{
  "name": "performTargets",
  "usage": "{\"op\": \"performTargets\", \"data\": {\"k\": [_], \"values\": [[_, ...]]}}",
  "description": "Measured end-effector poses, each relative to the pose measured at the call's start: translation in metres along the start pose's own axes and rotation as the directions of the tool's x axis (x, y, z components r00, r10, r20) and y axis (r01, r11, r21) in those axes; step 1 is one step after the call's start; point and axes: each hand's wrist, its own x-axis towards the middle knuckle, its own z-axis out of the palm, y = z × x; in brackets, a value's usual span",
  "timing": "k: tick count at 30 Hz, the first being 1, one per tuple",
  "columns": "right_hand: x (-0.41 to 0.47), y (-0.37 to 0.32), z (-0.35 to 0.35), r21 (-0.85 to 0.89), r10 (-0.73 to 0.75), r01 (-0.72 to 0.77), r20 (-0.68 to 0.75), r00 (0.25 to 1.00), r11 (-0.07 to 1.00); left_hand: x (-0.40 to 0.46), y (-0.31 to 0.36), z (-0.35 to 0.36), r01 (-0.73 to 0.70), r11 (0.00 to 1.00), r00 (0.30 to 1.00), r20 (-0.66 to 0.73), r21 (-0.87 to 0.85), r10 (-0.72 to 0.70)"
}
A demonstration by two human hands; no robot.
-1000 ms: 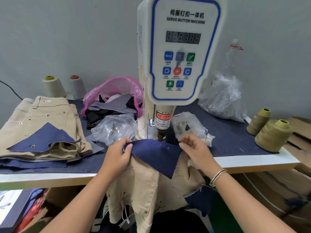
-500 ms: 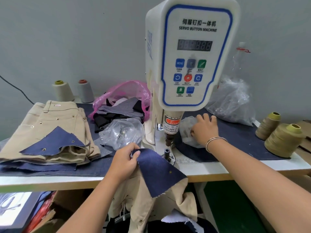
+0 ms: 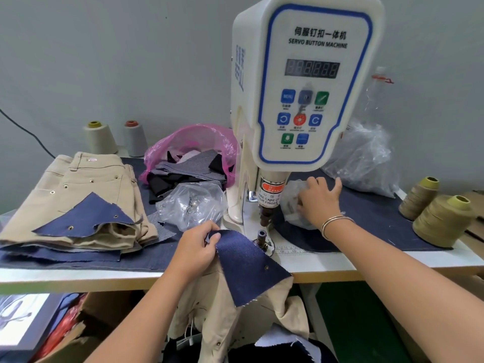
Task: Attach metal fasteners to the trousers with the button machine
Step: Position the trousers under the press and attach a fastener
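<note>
Reaching: right hand (image 3: 318, 203), off the fabric a second ago, now digs curled fingers into small clear plastic fastener bag (image 3: 293, 205) at machine's three o'clock. Left hand (image 3: 196, 248) pinches navy denim patch (image 3: 247, 263) on beige trousers (image 3: 209, 320), six o'clock. Next fastener pending.

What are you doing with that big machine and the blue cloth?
A person is working at a servo button machine that presses metal fasteners onto trousers. The left hand pinches a dark blue cloth patch lying over beige trousers at the table's front edge, just in front of the machine's post. The right hand reaches into a small clear plastic bag beside the machine, likely for a fastener. Nothing lies under the press head at this moment. Finished beige trousers are stacked at the left.
</note>
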Motion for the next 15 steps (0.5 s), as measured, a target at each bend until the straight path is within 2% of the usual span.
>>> {"op": "performTargets", "data": {"k": [2, 4, 6, 7, 8, 9, 10, 11, 12, 13, 15], "values": [[-0.006, 0.005, -0.003, 0.114, 0.015, -0.011, -0.038, 0.999, 0.993, 0.000, 0.000, 0.000, 0.004, 1.000, 1.000, 0.004, -0.004, -0.004], [-0.013, 0.011, -0.009, 0.298, 0.088, -0.052, -0.109, 0.990, 0.953, 0.000, 0.001, -0.001, 0.007, 1.000, 1.000, 0.004, 0.006, -0.007], [-0.024, 0.015, -0.020, 0.534, 0.246, -0.115, -0.181, 0.952, 0.838, 0.000, 0.001, -0.001, 0.009, 1.000, 1.000, 0.005, 0.020, -0.009], [-0.033, 0.014, -0.028, 0.656, 0.325, -0.126, -0.191, 0.926, 0.744, 0.000, 0.001, -0.001, 0.010, 1.000, 1.000, 0.006, 0.022, -0.010], [-0.043, 0.010, -0.035, 0.778, 0.387, -0.124, -0.161, 0.908, 0.615, 0.000, 0.001, -0.001, 0.010, 1.000, 1.000, 0.007, 0.023, -0.010], [-0.056, 0.002, -0.041, 0.894, 0.418, -0.119, -0.082, 0.905, 0.432, 0.000, 0.001, -0.001, 0.009, 1.000, 1.000, 0.008, 0.024, -0.010], [-0.069, -0.008, -0.047, 0.971, 0.403, -0.140, 0.051, 0.914, 0.193, 0.000, 0.002, -0.001, 0.009, 1.000, 1.000, 0.007, 0.023, -0.009], [-0.083, -0.020, -0.052, 0.979, 0.325, -0.196, 0.206, 0.923, -0.065, 0.000, 0.002, -0.001, 0.011, 1.000, 1.000, 0.007, 0.022, -0.012], [-0.095, -0.031, -0.054, 0.921, 0.210, -0.283, 0.342, 0.916, -0.267, -0.001, 0.002, -0.001, 0.015, 1.000, 1.000, 0.009, 0.019, -0.015], [-0.105, -0.040, -0.053, 0.844, 0.091, -0.366, 0.432, 0.897, -0.392, -0.001, 0.003, -0.001, 0.017, 1.000, 1.000, 0.012, 0.014, -0.017], [-0.116, -0.054, -0.052, 0.714, -0.079, -0.464, 0.502, 0.861, -0.525, -0.002, 0.003, -0.001, 0.016, 1.000, 1.000, 0.014, 0.003, -0.016]]}}
